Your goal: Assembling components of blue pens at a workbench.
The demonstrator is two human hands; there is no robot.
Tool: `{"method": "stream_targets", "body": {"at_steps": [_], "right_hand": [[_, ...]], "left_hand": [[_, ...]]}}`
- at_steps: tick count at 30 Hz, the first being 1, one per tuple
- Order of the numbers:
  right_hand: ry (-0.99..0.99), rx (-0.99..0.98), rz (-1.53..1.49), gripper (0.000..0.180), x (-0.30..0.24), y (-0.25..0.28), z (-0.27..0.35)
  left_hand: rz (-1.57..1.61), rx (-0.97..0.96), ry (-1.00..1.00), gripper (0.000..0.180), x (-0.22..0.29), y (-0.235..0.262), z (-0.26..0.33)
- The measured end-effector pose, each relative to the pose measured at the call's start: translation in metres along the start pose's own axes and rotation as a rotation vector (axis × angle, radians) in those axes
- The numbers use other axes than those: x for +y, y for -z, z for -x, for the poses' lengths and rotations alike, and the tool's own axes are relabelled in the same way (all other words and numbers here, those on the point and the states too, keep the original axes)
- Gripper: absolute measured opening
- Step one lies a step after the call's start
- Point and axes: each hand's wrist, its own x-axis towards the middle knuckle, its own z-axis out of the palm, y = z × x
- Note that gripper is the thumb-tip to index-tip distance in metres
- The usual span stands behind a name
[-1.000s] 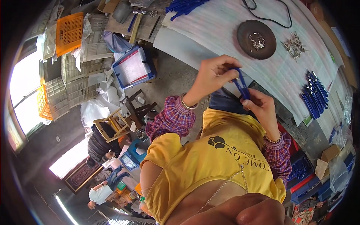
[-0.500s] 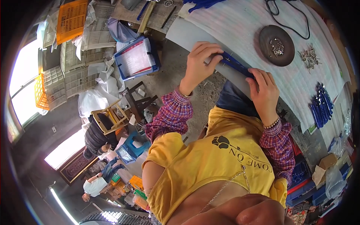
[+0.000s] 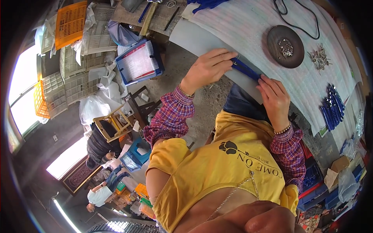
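1. Strap [image 3: 247,70]: blue, narrow, appears doubled. It is up between the two hands, in front of the near edge of the table sheet [image 3: 221,33], and slants down toward the right.
2. Left hand [image 3: 210,70]: fingers closed on the strap's upper end. A small metal piece [image 3: 235,61] shows at the fingertips; its exact fit on the strap is too small to tell.
3. Right hand [image 3: 275,99]: thumb and fingers pinched on the lower end. The hands are apart, joined only by the strap.
4. Strap runs nearly straight between the grips. Judged: one end per hand keeps it stretched and in plain sight; tension itself cannot be confirmed.
5. Dish [image 3: 298,57]: dark, round, on the sheet, with loose metal bits [image 3: 286,48] gathered in its middle. Probably used so small parts do not scatter.
6. Pins [image 3: 319,58]: thin, loose pile just beside the dish, to its right. Presumably kept separate by kind, within reach.
7. Blue bundle [image 3: 332,108]: strips laid side by side near the sheet's right edge, shiny spots along them. Likely lined up for tidy handling.
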Motion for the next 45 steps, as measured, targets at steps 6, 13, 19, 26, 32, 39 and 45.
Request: {"method": "stream_targets", "body": {"at_steps": [6, 13, 19, 26, 32, 39, 45], "right_hand": [[0.062, 0.001, -0.011, 0.019, 0.002, -0.004, -0.007], [0.105, -0.007, -0.108, 0.015, -0.003, -0.022, -0.028], [-0.025, -0.016, 0.003, 0.016, 0.012, 0.013, 0.006], [0.061, -0.016, -0.01, 0.016, 0.01, 0.01, -0.006], [0.103, -0.043, -0.046, 0.014, 0.008, -0.009, -0.019], [0.013, -0.04, 0.066, 0.013, 0.016, 0.034, 0.009], [0.093, -0.049, -0.034, 0.015, 0.008, -0.002, -0.021]], "left_hand": [[-0.018, -0.001, -0.041, 0.02, -0.003, 0.006, 0.003], [-0.119, 0.013, -0.022, 0.02, -0.022, 0.017, 0.019], [0.117, 0.047, 0.022, 0.019, 0.008, -0.017, -0.002], [0.047, 0.082, 0.0, 0.019, 0.001, -0.01, 0.006], [0.005, 0.088, 0.046, 0.02, -0.007, -0.002, 0.013], [0.107, 0.121, 0.035, 0.018, 0.028, -0.034, -0.009], [0.022, 0.123, 0.104, 0.019, -0.003, -0.004, 0.012]]}}
